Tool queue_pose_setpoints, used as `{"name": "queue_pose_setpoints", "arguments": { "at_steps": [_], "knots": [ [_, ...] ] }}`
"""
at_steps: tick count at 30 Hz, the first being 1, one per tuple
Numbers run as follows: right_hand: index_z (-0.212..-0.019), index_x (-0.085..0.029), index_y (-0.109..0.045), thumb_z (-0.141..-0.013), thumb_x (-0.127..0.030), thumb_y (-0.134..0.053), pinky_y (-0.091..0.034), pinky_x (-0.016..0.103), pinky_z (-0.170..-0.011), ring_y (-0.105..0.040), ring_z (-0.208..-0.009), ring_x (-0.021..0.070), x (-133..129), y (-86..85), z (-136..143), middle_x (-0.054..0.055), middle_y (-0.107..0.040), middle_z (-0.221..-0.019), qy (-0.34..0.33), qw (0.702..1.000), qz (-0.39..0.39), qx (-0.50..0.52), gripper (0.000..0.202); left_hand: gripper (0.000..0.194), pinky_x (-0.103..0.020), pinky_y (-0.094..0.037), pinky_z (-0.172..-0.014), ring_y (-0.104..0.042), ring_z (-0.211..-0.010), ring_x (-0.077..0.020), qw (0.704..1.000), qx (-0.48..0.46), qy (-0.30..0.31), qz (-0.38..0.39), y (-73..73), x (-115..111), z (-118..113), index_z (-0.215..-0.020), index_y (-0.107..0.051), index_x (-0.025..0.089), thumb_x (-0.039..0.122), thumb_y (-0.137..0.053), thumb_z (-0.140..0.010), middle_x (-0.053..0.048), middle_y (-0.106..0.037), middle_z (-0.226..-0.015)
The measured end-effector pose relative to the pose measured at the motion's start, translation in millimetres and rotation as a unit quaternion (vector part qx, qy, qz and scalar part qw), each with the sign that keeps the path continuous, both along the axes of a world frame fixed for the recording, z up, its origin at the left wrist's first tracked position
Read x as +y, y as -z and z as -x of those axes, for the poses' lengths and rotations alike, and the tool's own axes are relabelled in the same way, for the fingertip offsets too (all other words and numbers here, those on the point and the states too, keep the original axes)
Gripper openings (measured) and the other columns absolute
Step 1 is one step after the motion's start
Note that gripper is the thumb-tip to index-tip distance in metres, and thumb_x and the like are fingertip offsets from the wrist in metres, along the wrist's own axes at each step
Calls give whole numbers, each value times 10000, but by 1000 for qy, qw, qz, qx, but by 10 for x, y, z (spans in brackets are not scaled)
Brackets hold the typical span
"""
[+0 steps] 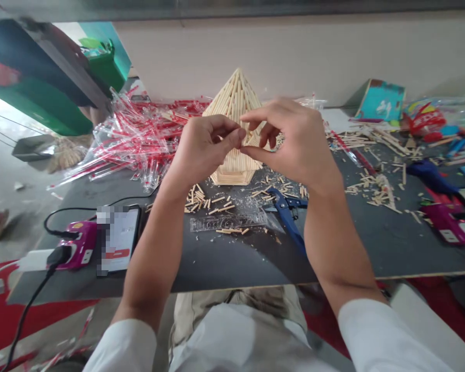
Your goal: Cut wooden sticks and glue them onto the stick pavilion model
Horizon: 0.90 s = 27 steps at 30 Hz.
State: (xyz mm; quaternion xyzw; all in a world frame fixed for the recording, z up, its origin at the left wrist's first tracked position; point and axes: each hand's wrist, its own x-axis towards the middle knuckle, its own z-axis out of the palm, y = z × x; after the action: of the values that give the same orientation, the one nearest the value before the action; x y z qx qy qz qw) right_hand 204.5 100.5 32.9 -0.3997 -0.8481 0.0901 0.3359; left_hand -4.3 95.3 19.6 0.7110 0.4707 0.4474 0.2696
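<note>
A pointed model built of pale wooden sticks [238, 95] stands at the middle back of the dark table. In front of it, my left hand [211, 142] has thumb and forefinger pinched together; whatever they hold is too small to name. My right hand [289, 137] is just to the right, its thumb and forefinger apart and curved towards the left fingertips, with nothing visible between them. Below the hands lie cut stick pieces [197, 199], a clear ruler [217, 223] and a blue cutter [289, 219].
Red and clear plastic wrappers [151, 134] are heaped at the back left. A phone [120, 240] and a purple power adapter [82, 243] with cables lie at the left. At the right are loose sticks [389, 139], a blue glue gun [430, 175] and another purple adapter [451, 225].
</note>
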Motion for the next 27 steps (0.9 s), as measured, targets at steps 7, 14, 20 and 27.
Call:
{"name": "queue_pose_setpoints", "arguments": {
  "at_steps": [7, 14, 20, 27],
  "knots": [
    [-1296, -368, -691, -890, -485, -802, -613, 489, -895, -729, -910, 287, 162, 72, -153, 74, -723, -1252, 42, 999, -2, -13, 437, 86, -305, -589, -683, -696, -734, -161, 999, 13, -31, -25, 8, 40, 75, -886, -729, 215, 278, -706, -938, -40, -759, -805],
    [-1307, -350, -698, -915, -517, -760, -603, 491, -925, -729, -938, 300, 247, 154, -93, 89, -719, -1277, 41, 999, -21, -25, 431, 62, -358, -562, -803, -687, -774, -177, 987, 92, -102, -80, 37, 84, 139, -865, -737, 215, 225, -701, -915, -33, -762, -835],
    [-1355, -301, -703, -966, -665, -622, -569, 502, -971, -717, -1032, 328, 305, 215, -87, 131, -701, -1289, 35, 995, -72, -59, 539, 74, -383, -543, -847, -697, -787, -193, 982, 116, -114, -93, 42, 89, 136, -863, -730, 220, 249, -689, -917, -33, -764, -834],
    [-1418, -252, -677, -996, -738, -498, -563, 466, -894, -692, -1023, 317, 349, 272, -86, 143, -696, -1281, 34, 988, -110, -106, 669, 93, -371, -542, -835, -704, -813, -198, 983, 122, -113, -81, 47, 81, 94, -875, -720, 221, 263, -652, -922, -40, -775, -880]
  ]
}}
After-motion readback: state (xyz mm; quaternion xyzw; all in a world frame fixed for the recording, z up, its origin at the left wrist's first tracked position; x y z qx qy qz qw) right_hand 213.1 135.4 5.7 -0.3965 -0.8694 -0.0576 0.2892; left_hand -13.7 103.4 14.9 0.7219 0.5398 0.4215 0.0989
